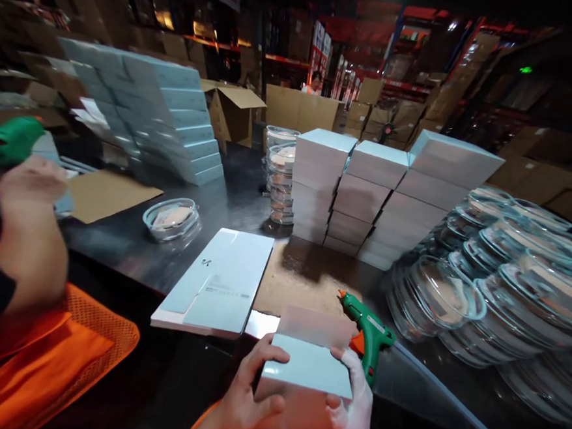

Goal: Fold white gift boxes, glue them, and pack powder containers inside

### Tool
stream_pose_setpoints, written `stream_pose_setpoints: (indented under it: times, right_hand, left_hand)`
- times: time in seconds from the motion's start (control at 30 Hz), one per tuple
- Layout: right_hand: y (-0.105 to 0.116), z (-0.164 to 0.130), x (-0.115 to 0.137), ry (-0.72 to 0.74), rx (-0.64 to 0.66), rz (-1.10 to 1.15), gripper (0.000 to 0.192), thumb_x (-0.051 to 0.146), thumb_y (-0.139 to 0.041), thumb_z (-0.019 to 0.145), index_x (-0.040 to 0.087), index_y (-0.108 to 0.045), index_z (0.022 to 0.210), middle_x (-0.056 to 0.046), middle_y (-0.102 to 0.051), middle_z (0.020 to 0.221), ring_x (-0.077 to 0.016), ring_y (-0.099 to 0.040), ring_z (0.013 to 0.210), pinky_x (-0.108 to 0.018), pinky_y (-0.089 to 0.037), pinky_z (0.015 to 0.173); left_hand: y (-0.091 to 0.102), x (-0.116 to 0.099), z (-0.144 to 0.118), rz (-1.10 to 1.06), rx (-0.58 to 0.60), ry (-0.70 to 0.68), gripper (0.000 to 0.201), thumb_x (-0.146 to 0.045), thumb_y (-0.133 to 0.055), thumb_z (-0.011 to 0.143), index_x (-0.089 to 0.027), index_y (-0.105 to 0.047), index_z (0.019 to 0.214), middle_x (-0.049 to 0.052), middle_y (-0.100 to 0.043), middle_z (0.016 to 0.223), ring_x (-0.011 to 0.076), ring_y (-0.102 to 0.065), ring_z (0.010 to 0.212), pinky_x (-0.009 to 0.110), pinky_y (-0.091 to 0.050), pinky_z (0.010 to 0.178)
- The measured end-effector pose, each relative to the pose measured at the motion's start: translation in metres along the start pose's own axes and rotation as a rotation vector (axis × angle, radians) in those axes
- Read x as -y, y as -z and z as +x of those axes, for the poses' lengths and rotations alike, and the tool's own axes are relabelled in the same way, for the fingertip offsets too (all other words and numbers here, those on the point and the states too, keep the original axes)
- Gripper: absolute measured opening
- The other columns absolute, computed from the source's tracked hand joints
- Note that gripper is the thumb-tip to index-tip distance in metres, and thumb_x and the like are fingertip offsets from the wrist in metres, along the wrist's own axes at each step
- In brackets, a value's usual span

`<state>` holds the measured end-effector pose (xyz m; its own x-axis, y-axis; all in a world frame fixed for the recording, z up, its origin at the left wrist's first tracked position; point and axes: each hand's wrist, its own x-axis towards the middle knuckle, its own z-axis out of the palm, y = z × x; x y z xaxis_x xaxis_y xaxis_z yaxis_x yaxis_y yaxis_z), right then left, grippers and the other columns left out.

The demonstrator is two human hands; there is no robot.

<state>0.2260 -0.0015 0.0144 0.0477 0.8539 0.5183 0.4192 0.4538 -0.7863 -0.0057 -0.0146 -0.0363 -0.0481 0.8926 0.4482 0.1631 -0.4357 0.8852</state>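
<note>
A folded pale box (309, 357) (long axis left to right, flap tilted away) is gripped by the left hand (248, 395) and right hand (353, 409), fingers closed on its ends.

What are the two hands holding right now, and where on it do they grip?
A flat carton blank: left hand pinches its left edge, right hand its right edge.

Your view is dim: the warehouse behind lies in near darkness, with small warm shelf lights far off. Overhead light gleams on the dark table (238, 198) and the white boxes (367, 181). Motion blur smears the left edge; wide-angle distortion bends the corners.
</note>
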Motion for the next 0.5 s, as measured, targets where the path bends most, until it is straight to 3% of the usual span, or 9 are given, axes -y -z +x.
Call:
stream_pose_setpoints:
  times: [0.13, 0.23, 0.33, 0.4, 0.5]
  right_hand:
    - [0.002, 0.001, -0.005, -0.063, 0.070, 0.086, 0.076, 0.089, -0.057, 0.086, 0.023, -0.076, 0.117, -0.012, -0.080, 0.107, -0.0310, -0.079, 0.093, -0.039, -0.067, 0.080]
    - [0.025, 0.012, -0.019, -0.257, 0.086, 0.080, 0.086, 0.094, -0.047, 0.086, 0.022, -0.073, 0.125, -0.015, -0.080, 0.118, -0.0325, -0.079, 0.099, -0.042, -0.065, 0.084]
    - [0.059, 0.035, -0.034, -0.571, -0.025, -0.378, 0.073, 0.088, -0.045, 0.088, 0.025, -0.075, 0.108, -0.017, -0.082, 0.105, -0.0361, -0.079, 0.089, -0.047, -0.061, 0.077]
    - [0.073, 0.052, -0.041, -0.751, 0.072, -0.676, 0.066, 0.084, -0.043, 0.089, 0.026, -0.075, 0.094, -0.017, -0.082, 0.097, -0.0385, -0.078, 0.085, -0.049, -0.058, 0.075]
    - [0.074, 0.070, -0.047, -0.878, 0.300, -0.800, 0.057, 0.077, -0.052, 0.089, 0.024, -0.072, 0.089, -0.020, -0.081, 0.097, -0.0398, -0.079, 0.090, -0.049, -0.056, 0.081]
  left_hand:
    - [0.003, -0.017, 0.012, 0.015, -0.040, 0.000, 0.047, -0.065, -0.081, 0.082, -0.023, -0.079, 0.102, 0.013, -0.079, 0.113, 0.0308, -0.079, 0.107, 0.039, -0.065, 0.091]
    - [0.011, -0.014, 0.014, 0.074, -0.108, 0.049, 0.042, -0.061, -0.083, 0.081, -0.022, -0.081, 0.099, 0.012, -0.080, 0.109, 0.0322, -0.077, 0.112, 0.040, -0.065, 0.094]
    - [0.018, -0.003, 0.013, 0.158, -0.220, 0.135, 0.043, -0.062, -0.082, 0.081, -0.023, -0.082, 0.099, 0.012, -0.082, 0.107, 0.0361, -0.071, 0.127, 0.047, -0.060, 0.106]
    - [0.018, 0.000, 0.014, 0.169, -0.226, 0.159, 0.045, -0.064, -0.082, 0.080, -0.023, -0.082, 0.098, 0.012, -0.082, 0.107, 0.0367, -0.071, 0.128, 0.049, -0.058, 0.109]
    - [0.011, -0.003, 0.014, 0.131, -0.151, 0.143, 0.045, -0.064, -0.083, 0.079, -0.022, -0.082, 0.096, 0.013, -0.081, 0.105, 0.0343, -0.075, 0.119, 0.046, -0.061, 0.103]
